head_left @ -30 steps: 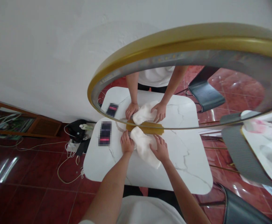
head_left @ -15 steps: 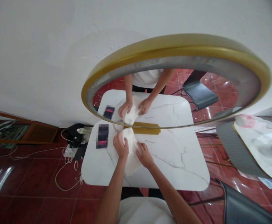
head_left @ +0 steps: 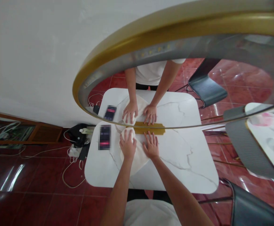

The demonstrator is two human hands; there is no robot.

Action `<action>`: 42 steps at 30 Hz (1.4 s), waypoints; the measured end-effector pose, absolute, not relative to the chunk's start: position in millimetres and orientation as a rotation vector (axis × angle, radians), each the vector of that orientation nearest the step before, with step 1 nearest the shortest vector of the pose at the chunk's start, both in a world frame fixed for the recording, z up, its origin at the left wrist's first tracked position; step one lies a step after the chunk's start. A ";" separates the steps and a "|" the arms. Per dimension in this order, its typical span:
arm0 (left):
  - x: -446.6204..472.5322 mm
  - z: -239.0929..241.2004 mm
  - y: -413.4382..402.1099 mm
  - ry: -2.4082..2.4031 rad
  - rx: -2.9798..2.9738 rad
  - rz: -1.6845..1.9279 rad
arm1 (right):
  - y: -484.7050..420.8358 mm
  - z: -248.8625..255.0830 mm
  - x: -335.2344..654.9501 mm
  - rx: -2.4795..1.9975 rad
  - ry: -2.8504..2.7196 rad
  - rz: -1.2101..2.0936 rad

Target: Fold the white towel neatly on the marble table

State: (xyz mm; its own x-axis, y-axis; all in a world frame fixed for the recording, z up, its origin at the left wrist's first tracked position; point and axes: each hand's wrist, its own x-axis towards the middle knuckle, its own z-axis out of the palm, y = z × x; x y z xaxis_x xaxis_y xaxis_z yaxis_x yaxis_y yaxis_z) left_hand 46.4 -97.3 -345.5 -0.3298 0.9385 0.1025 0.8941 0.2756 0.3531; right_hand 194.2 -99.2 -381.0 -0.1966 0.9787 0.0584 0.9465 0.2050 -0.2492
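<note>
A white cloth lies on the white marble table, just in front of a gold-framed round mirror. My left hand rests flat on the cloth's far part, fingers spread. My right hand lies flat beside it, fingers stretched out, on the cloth's right edge and the tabletop. The mirror's gold base stands right beyond my fingertips. The mirror reflects both hands and the cloth.
A phone lies on the table left of the cloth. Cables and a power strip trail on the red tiled floor at the left. A dark chair stands at the lower right. A second mirror leans at the right.
My hands, which were bunching and gripping the cloth, now lie flat and open on it. The cloth has been spread flatter. The view has moved closer to the mirror.
</note>
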 end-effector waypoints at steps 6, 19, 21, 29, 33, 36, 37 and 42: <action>36.4 -348.0 -82.3 2.467 1.675 0.506 | -97.9 -382.9 193.3 -1.852 -2.245 0.252; 37.4 -351.6 -90.1 2.223 1.914 0.527 | -96.6 -387.2 193.4 -1.899 -2.286 0.276; 39.1 -350.4 -91.5 2.221 1.919 0.527 | -96.8 -386.9 193.2 -1.897 -2.283 0.275; 24.1 -353.0 -67.5 2.200 1.950 0.526 | -96.2 -387.9 193.5 -1.876 -2.254 0.287; 24.3 -353.1 -69.2 2.189 1.975 0.531 | -95.8 -388.4 193.8 -1.884 -2.273 0.275; 30.7 -353.2 -78.5 2.154 2.014 0.519 | -95.8 -388.0 193.9 -1.908 -2.296 0.263; 33.3 -353.2 -82.1 2.125 2.040 0.511 | -95.9 -388.0 193.9 -1.912 -2.298 0.263; 41.3 -352.2 -94.0 1.984 2.154 0.489 | -96.1 -388.9 193.8 -1.911 -2.287 0.276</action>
State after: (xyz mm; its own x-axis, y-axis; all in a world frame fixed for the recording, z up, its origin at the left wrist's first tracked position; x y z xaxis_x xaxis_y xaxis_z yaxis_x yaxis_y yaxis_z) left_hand 41.3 -94.0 -352.2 0.0596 0.9907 0.1222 0.9341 -0.0985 0.3430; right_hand 193.8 -96.1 -388.9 -0.1780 0.9840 -0.0043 0.9567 0.1720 -0.2348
